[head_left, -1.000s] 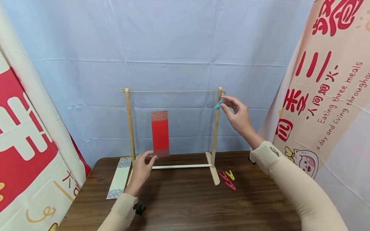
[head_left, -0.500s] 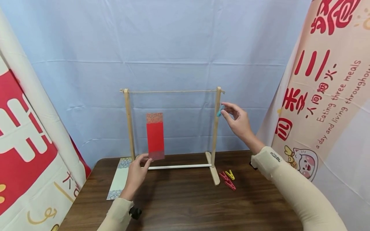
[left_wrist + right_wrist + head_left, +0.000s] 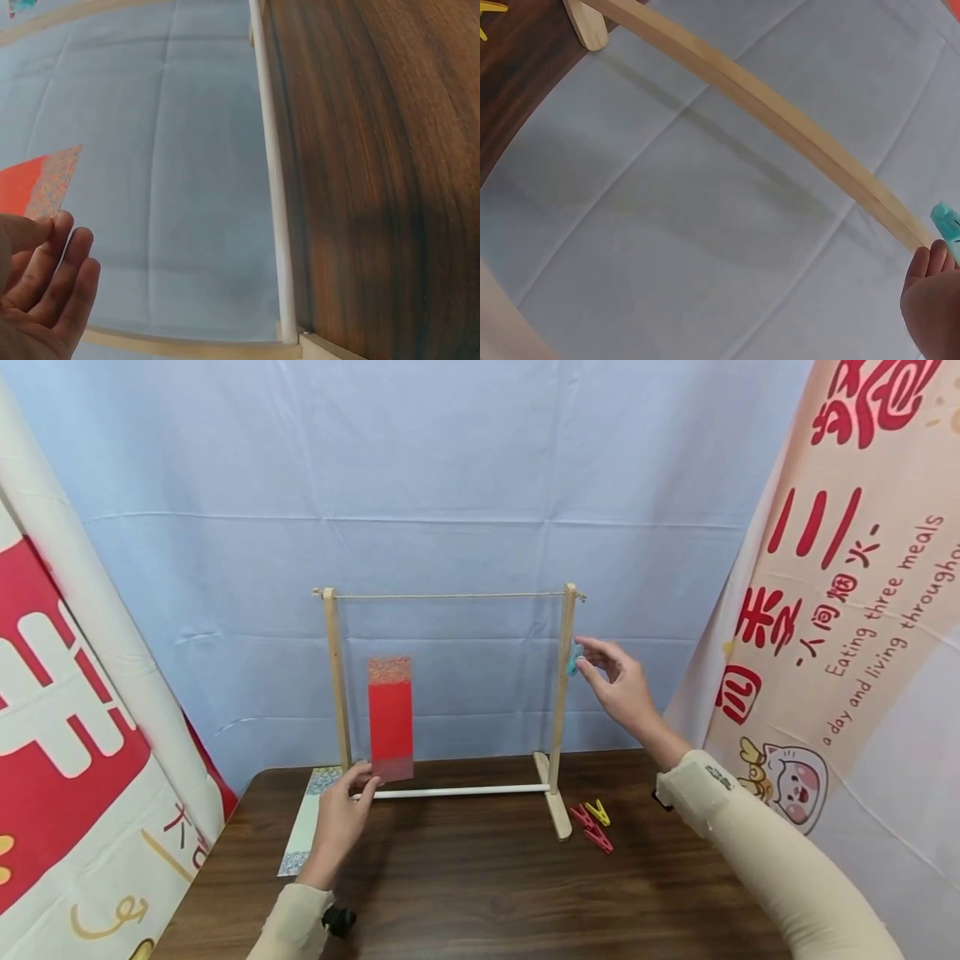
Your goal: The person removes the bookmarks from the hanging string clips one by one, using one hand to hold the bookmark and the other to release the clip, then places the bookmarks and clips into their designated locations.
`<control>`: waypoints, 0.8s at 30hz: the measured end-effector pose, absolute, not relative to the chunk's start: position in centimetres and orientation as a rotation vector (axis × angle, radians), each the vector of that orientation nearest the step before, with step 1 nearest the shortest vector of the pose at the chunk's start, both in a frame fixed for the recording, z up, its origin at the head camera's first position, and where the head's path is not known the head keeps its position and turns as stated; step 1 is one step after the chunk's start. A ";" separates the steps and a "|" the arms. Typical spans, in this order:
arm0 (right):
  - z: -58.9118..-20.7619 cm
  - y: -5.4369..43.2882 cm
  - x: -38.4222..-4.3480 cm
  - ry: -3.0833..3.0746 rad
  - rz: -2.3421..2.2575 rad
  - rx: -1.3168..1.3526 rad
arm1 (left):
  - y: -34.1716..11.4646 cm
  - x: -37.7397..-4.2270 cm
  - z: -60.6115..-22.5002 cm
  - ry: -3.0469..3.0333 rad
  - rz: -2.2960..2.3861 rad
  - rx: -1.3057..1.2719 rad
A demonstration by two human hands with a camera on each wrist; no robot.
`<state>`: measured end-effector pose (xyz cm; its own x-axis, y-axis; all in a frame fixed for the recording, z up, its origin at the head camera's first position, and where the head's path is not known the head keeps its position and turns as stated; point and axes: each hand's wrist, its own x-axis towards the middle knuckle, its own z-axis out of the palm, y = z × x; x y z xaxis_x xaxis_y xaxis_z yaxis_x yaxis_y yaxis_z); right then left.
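My left hand (image 3: pixel 341 818) pinches the lower left corner of a red paper strip (image 3: pixel 391 718) with patterned bands at both ends. The strip stands upright, in front of a small wooden rack (image 3: pixel 562 718) and below the string (image 3: pixel 450 597) across its top. In the left wrist view, thumb and forefinger meet at the edge of the strip (image 3: pixel 49 184). Between the thumb and fingers of my right hand (image 3: pixel 621 681) is a teal clothespin (image 3: pixel 574 662), just right of the right post. Only part of that clothespin (image 3: pixel 946 219) shows in the right wrist view.
Red clothespins (image 3: pixel 592 831) and a yellow one (image 3: pixel 597 812) lie on the dark wooden table (image 3: pixel 480 885), right of the rack's foot. A pale strip with blue patterned ends (image 3: pixel 303 827) lies at the left, partly behind my left hand. A white bar (image 3: pixel 465 792) joins the rack's feet.
My left hand has moved left and slightly down with the red strip. My right hand has lowered a little along the right post, still holding the teal clothespin.
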<state>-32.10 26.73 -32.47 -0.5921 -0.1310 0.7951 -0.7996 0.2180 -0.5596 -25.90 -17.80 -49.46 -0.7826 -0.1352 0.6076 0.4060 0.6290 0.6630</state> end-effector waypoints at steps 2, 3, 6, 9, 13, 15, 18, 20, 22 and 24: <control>-32.7 26.8 -32.1 -1.894 1.410 0.859 | -18.1 -25.8 -49.6 -2.226 -1.123 -0.200; -32.8 26.8 -32.1 -1.897 1.413 0.857 | -18.2 -25.7 -49.7 -2.234 -1.128 -0.193; -33.1 26.9 -32.1 -1.899 1.435 0.839 | -18.6 -25.4 -49.7 -2.250 -1.131 -0.183; -33.3 27.0 -31.9 -1.894 1.457 0.803 | -19.0 -25.1 -49.7 -2.257 -1.110 -0.181; -33.8 27.3 -31.7 -1.906 1.460 0.759 | -19.2 -24.9 -49.6 -2.261 -1.084 -0.184; -34.1 27.4 -31.6 -1.915 1.461 0.751 | -19.3 -24.7 -49.6 -2.265 -1.082 -0.178; -34.7 27.4 -31.6 -1.923 1.473 0.754 | -19.4 -24.5 -49.5 -2.268 -1.098 -0.174; -35.1 27.5 -31.7 -1.931 1.469 0.756 | -19.5 -24.3 -49.5 -2.267 -1.111 -0.184; -35.6 27.6 -31.6 -1.940 1.458 0.757 | -19.7 -24.1 -49.6 -2.268 -1.127 -0.190; -36.0 27.7 -31.5 -1.953 1.447 0.754 | -19.8 -24.0 -49.7 -2.269 -1.134 -0.190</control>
<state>-31.53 27.69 -36.00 -0.6668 -0.0957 0.7391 -0.7349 0.2489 -0.6308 -24.04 -19.85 -49.71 -0.8162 -0.1295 0.5631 0.3726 0.6270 0.6841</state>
